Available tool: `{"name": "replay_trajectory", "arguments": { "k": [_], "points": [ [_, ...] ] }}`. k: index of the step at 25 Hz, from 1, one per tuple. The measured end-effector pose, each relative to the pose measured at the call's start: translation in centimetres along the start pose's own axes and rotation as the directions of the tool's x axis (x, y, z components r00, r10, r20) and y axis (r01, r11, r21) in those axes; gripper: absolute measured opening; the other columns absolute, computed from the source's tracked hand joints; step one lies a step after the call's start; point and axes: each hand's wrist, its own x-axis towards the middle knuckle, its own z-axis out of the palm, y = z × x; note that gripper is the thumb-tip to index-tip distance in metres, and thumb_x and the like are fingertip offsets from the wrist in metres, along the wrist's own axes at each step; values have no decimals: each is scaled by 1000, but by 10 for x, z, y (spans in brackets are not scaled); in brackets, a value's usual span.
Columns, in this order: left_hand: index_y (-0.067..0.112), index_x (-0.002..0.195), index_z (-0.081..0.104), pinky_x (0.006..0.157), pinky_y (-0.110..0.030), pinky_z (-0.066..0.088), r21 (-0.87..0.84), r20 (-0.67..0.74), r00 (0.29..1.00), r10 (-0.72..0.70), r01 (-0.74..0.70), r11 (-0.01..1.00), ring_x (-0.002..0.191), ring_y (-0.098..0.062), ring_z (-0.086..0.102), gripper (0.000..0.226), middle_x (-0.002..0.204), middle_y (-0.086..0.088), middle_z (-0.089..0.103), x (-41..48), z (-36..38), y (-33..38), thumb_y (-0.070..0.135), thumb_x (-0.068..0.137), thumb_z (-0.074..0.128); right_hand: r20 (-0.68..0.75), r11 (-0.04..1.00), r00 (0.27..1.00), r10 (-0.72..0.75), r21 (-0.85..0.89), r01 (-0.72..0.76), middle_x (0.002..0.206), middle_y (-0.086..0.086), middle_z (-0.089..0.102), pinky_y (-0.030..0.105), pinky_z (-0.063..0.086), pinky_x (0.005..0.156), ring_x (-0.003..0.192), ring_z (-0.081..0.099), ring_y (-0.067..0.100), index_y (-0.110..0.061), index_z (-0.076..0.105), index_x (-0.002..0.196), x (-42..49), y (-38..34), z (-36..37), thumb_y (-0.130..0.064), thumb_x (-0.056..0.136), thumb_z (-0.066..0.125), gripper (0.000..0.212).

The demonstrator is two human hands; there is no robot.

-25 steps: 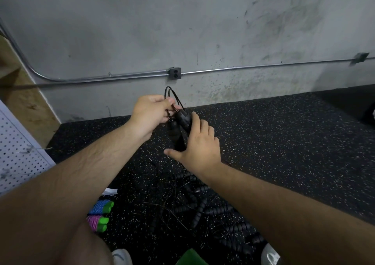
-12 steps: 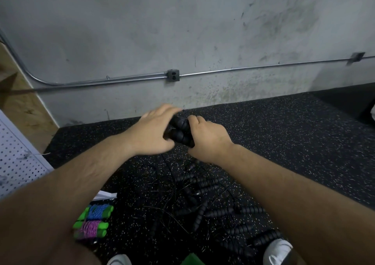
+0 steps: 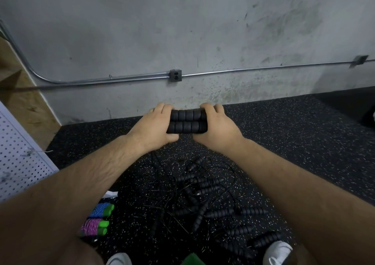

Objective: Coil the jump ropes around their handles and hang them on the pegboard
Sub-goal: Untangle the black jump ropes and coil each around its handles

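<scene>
Left hand (image 3: 151, 127), right hand (image 3: 216, 129) grip opposite ends of paired black handles (image 3: 186, 123); long axis left-right, level.

Arms bare to the frame edge: left forearm (image 3: 87, 179) at 8 o'clock, right forearm (image 3: 294, 175) at 4 o'clock, fine dark hair on each. Also bare: left hand (image 3: 154, 126), right hand (image 3: 217, 128). White footwear, rounded toes: left shoe (image 3: 119, 259) at 6 o'clock, right shoe (image 3: 277, 251) at 5 o'clock.
</scene>
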Motion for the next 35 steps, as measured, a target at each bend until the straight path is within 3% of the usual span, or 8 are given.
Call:
{"name": "replay_trajectory", "arguments": {
  "k": [8, 12, 21, 25, 27, 30, 32, 35],
  "points": [
    [18, 144, 37, 94, -36, 48, -7, 4, 997, 74, -74, 997, 112, -21, 50, 72, 128, -1, 45, -2, 0, 2, 40, 83, 68, -3, 996, 999, -38, 85, 38, 120, 5, 37, 38, 54, 76, 79, 57, 25, -19, 46, 130, -3, -4, -1, -20, 80, 74, 58],
    [16, 152, 35, 110, -42, 39, 85, -117, 969, 218, -209, 974, 128, -19, 41, 82, 138, 1, 48, -4, -5, -6, 55, 84, 58, -33, 995, 998, -46, 85, 49, 119, 7, 39, 34, 48, 69, 74, 53, 23, -15, 45, 128, -3, -11, -1, -18, 81, 74, 56],
    [42, 157, 25, 101, -45, 47, 225, -124, 883, 453, -420, 879, 119, -25, 52, 65, 139, -4, 53, -3, -10, -17, 69, 98, 32, 7, 999, 999, -33, 33, 33, 127, 13, 45, 28, 45, 74, 94, 60, 27, -8, 42, 132, -9, -22, -4, -30, 83, 80, 65],
    [51, 150, 34, 84, -41, 55, 149, -122, 862, 491, -473, 868, 102, -22, 53, 53, 121, -5, 56, -5, -11, -28, 65, 98, 37, -1, 963, 1000, 12, 268, -11, 121, 5, 51, 24, 48, 77, 96, 58, 17, -12, 41, 134, -9, -26, -3, -28, 76, 84, 74],
    [53, 149, 33, 79, -42, 56, 57, -169, 888, 427, -424, 904, 99, -21, 53, 53, 115, -4, 56, -5, -13, -33, 66, 97, 38, -4, 828, 997, 83, 557, -67, 117, -5, 54, 21, 51, 81, 101, 62, 11, -20, 26, 147, -8, -27, -1, -23, 72, 87, 96],
    [57, 149, 26, 83, -44, 54, -4, -188, 924, 334, -341, 940, 101, -18, 51, 55, 114, -2, 53, -6, -14, -41, 69, 96, 35, 81, 656, 978, 191, 731, -189, 120, -6, 61, 37, 55, 94, 109, 65, 17, -23, 29, 149, -5, -25, 19, -27, 72, 87, 97],
    [58, 148, 27, 86, -40, 53, -28, -178, 938, 297, -307, 951, 102, -15, 48, 54, 116, -1, 52, -7, -14, -47, 68, 96, 35, 218, 745, 967, 132, 621, -242, 122, -7, 62, 37, 52, 96, 114, 62, 17, -22, 47, 138, -3, -33, 38, -33, 81, 81, 67],
    [56, 148, 32, 85, -33, 48, -41, -174, 942, 286, -297, 954, 102, -10, 44, 53, 117, 1, 51, -11, -12, -53, 66, 97, 37, 427, 791, 900, -86, 578, -199, 144, -4, 52, 30, 43, 103, 131, 50, 14, -21, 44, 146, 2, -59, 69, -41, 88, 74, 68]
  ]
}}
